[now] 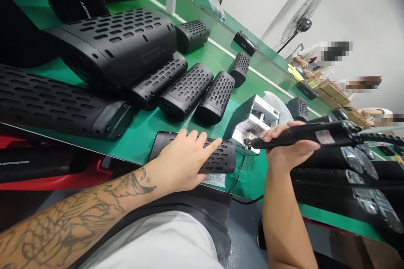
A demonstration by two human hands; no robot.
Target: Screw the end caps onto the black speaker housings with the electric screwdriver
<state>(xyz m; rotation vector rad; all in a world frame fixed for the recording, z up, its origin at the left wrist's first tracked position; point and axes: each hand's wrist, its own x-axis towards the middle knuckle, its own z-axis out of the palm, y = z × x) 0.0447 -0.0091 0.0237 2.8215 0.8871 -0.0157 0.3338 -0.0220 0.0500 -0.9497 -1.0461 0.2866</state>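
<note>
My left hand [181, 162] lies over a black speaker housing [222, 157] with slotted holes, at the near edge of the green bench. Its thumb is on the near side, the index finger stretches along the top, and the other fingertips are hidden. A black electric screwdriver [306, 133] lies almost level in my right hand [288, 153], whose fingers close around it. The tool's tip points left, at the front of a small silver screw feeder [252, 119]; whether it touches cannot be made out. Bubble wrap [216, 180] shows under the housing's near edge.
Several similar black housings [187, 90] stand beyond my left hand, a large one [120, 46] nearest the left. More black units with shiny ends [362, 191] lie at the right. A cable [238, 176] hangs over the bench edge. People [304, 63] sit farther off, near a fan [303, 23].
</note>
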